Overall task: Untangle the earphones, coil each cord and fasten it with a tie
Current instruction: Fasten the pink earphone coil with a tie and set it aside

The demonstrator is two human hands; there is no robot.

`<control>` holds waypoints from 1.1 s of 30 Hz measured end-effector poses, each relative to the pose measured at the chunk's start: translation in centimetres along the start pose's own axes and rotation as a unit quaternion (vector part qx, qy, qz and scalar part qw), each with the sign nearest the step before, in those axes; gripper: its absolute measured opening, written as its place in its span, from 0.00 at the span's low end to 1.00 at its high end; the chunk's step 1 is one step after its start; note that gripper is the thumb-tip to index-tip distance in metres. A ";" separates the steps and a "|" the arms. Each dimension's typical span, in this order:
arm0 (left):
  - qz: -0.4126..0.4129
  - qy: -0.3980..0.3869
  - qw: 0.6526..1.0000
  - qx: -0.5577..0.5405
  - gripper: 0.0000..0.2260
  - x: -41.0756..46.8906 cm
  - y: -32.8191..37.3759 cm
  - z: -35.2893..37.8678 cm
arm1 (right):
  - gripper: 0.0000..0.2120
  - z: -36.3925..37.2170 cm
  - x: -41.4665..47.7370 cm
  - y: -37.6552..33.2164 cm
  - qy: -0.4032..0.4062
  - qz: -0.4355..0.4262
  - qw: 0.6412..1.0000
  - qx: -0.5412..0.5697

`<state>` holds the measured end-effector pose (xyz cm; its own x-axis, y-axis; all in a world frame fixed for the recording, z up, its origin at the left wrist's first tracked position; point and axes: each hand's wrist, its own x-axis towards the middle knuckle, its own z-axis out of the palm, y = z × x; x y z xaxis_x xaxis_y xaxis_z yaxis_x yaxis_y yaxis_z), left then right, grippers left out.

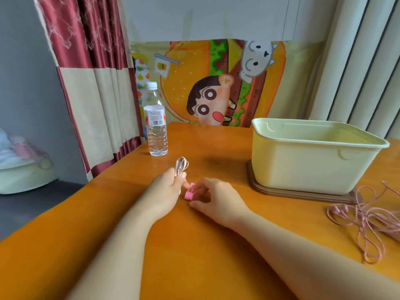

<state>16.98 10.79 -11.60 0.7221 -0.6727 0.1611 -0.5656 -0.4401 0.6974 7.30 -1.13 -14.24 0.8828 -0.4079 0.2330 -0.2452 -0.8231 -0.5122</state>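
My left hand point(167, 187) grips a coiled pale pink earphone cord point(181, 166); its loops stick out beyond my fingers toward the bottle. Just to its right, my right hand point(213, 194) pinches a small bright pink tie point(189, 192) that touches the orange wooden table point(194, 245). The two hands are close together at the table's middle. A second, darker pink earphone cord point(365, 219) lies loose and tangled on the table at the right edge, in front of the tub.
A pale yellow plastic tub point(311, 156) stands on its brown lid point(303, 192) at the right. A water bottle point(155, 124) stands at the far left of the table. A cartoon cloth hangs behind; a curtain hangs at the left.
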 end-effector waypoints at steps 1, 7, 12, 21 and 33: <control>0.004 -0.011 1.000 0.006 0.15 0.2 -0.1 0.0 | 0.13 0.4 0.4 -0.1 0.016 -0.001 1.000 -0.005; 0.017 -0.038 0.999 0.020 0.14 0.4 -0.2 0.0 | 0.09 1.5 1.7 0.0 0.050 -0.013 0.999 0.009; 0.023 -0.043 0.998 0.035 0.14 0.4 -0.5 -0.1 | 0.09 1.6 1.7 0.4 0.043 -0.024 0.998 0.037; 0.034 -0.044 0.998 0.038 0.13 0.2 -0.1 0.1 | 0.09 1.1 1.8 1.0 0.028 -0.045 0.996 0.073; 0.033 -0.046 0.998 0.031 0.12 0.2 -0.1 0.2 | 0.11 -0.2 2.6 1.2 -0.062 -0.045 0.996 0.042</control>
<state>17.08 10.59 -11.83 0.6448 -0.7515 0.1392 -0.6361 -0.4267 0.6429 9.26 -3.30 -14.08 0.9439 -0.2774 0.1793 -0.1333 -0.8164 -0.5619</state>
